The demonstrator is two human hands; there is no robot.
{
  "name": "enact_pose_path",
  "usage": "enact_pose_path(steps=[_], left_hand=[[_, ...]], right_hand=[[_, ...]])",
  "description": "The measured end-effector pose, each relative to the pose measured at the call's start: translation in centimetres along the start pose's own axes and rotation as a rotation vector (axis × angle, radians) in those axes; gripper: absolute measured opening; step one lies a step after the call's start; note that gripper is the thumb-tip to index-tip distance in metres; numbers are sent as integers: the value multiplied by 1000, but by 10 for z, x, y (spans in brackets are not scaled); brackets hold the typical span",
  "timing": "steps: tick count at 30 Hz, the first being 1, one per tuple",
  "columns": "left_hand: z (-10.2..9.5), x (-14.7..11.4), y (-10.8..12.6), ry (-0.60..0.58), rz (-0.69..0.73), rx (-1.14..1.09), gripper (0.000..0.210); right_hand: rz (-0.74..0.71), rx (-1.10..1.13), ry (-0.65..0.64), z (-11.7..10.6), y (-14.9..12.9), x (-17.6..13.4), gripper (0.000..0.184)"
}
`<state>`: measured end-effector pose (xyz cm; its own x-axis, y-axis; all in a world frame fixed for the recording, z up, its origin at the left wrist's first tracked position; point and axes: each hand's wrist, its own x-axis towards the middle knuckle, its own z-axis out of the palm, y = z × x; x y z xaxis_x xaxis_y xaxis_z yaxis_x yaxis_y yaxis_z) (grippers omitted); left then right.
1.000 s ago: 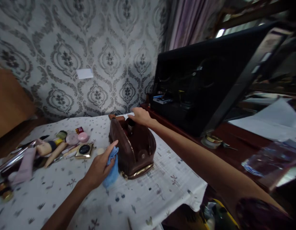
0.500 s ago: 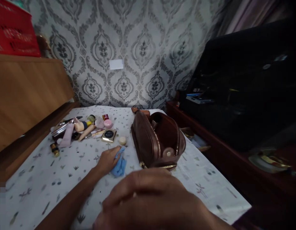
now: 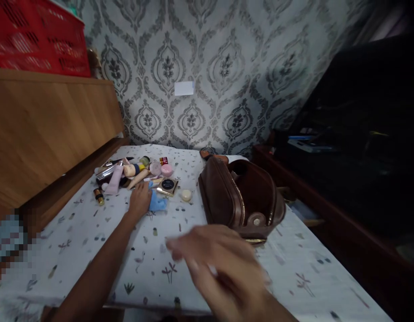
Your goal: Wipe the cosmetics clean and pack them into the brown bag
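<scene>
View from the head over a patterned white surface (image 3: 126, 264). The left hand (image 3: 140, 199) reaches forward, its fingers bent over a blue cloth (image 3: 158, 203) and grasping it; a loose fold emerges on the right of the hand, and a small blue edge shows near the fingertips. The right hand (image 3: 223, 264), in the foreground, is blurred by motion. Its fingers appear partly curled; how far they are parted, and whether they hold anything, cannot be told.

The brown bag (image 3: 218, 197) stands on the surface to the right of the cloth and beyond the right hand, its mouth unzipped and gaping, with a round snap (image 3: 256, 222) at the near edge. Between cloth and bag lie a square compact (image 3: 167, 186) with a dark round centre and, nearer the bag, a small cream-coloured disc (image 3: 186, 195). Beyond the left hand is a cluster of cosmetics, including a pale lilac tube (image 3: 115, 179) and a pink jar (image 3: 166, 170); a dark bottle with gold parts (image 3: 99, 196) lies just beside it. At upper left, a red basket (image 3: 42, 40) rests on a wooden cabinet (image 3: 52, 120).
</scene>
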<state>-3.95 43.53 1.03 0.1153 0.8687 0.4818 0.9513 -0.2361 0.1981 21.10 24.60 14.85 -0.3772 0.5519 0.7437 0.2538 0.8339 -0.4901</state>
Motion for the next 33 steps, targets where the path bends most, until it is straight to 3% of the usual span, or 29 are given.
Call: enact_pose_path(steps=[1,3,6,8,10,15,22,33], left_hand=[[3,1,-4,2,5,4,22],[8,2,-9,2,25,8,19],[14,1,-14,12,46,23,17],[17,2,-16,20,43,38,18],[20,4,-19,23,31,57,22],[24,8,-21,9,3,110,29],[23,7,-17,-1,44,128,31],[18,17,-13,6,22,83,39]], right_hand=[[13,19,13,14,15,6,43],[190,98,2,43,51,11,30],[483,155,-60,80,110,4,30],[638,176,-28,95,139,-6,29],[689,208,31,103,156,-16,30],[639,197,115,111,161,-30,27],[563,-12,77,115,162,-29,27],[600,-55,17,113,160,-24,23]])
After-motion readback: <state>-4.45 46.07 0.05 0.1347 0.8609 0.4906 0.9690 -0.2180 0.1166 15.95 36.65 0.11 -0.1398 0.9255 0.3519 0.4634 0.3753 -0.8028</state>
